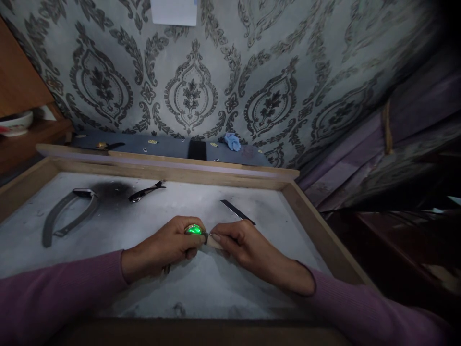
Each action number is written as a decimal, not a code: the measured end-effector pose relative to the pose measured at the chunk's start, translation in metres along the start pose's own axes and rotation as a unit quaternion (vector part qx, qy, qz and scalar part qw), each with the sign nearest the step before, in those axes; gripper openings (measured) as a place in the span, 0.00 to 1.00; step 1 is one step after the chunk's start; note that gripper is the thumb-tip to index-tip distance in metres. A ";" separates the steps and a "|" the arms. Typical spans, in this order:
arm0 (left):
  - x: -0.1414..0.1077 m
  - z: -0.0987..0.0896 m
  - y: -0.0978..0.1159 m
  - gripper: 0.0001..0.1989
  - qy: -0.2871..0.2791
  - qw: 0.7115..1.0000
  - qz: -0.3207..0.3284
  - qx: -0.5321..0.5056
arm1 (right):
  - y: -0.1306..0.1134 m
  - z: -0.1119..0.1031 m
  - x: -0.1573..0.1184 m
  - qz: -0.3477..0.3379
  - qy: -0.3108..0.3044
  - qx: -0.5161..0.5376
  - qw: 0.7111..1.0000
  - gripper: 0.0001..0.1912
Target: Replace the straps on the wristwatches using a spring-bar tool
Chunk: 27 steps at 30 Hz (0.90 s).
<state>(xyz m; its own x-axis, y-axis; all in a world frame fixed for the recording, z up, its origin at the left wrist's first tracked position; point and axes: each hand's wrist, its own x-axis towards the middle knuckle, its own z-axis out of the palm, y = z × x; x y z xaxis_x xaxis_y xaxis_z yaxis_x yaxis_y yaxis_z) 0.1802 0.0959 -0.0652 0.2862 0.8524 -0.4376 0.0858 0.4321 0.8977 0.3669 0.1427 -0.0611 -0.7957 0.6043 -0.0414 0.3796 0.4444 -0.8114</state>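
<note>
Near the middle of the white work surface (151,293), my left hand (171,242) grips a round watch (195,229) whose face glows green. Part of its strap hangs below that hand. My right hand (245,242) is pinched at the watch's right side, fingertips close to its edge, with a pale flat piece (213,241) under them. Whatever small thing those fingertips hold is too small to name. Behind my right hand lies a dark flat strip (237,212).
A grey-strapped smartwatch (68,214) and dark pliers (147,191) lie at the left. A raised wooden rim (317,226) borders the surface. Beyond it are a blue crumpled cloth (232,142), a dark phone-like slab (197,150) and the patterned wall.
</note>
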 end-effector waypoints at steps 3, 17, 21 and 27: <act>0.000 0.001 0.000 0.03 0.005 1.000 0.003 0.000 | 0.001 0.000 0.000 0.000 0.002 -0.002 1.000 0.17; -0.002 0.001 0.003 0.04 -0.001 1.000 -0.017 -0.024 | 0.001 0.003 -0.002 0.012 0.021 -0.015 1.000 0.17; -0.001 0.001 0.003 0.05 0.004 0.999 -0.019 -0.025 | 0.001 0.003 -0.001 0.007 0.030 -0.012 0.999 0.17; -0.001 0.000 0.003 0.07 -0.002 0.999 -0.018 -0.033 | -0.001 0.004 -0.002 0.011 0.031 -0.010 0.999 0.16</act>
<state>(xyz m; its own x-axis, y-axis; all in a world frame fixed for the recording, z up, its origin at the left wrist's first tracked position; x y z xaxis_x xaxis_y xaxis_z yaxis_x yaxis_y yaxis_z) 0.1802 0.0963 -0.0624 0.2876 0.8350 -0.4691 0.0334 0.4807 0.8762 0.3664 0.1380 -0.0621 -0.7564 0.6537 -0.0222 0.4069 0.4436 -0.7986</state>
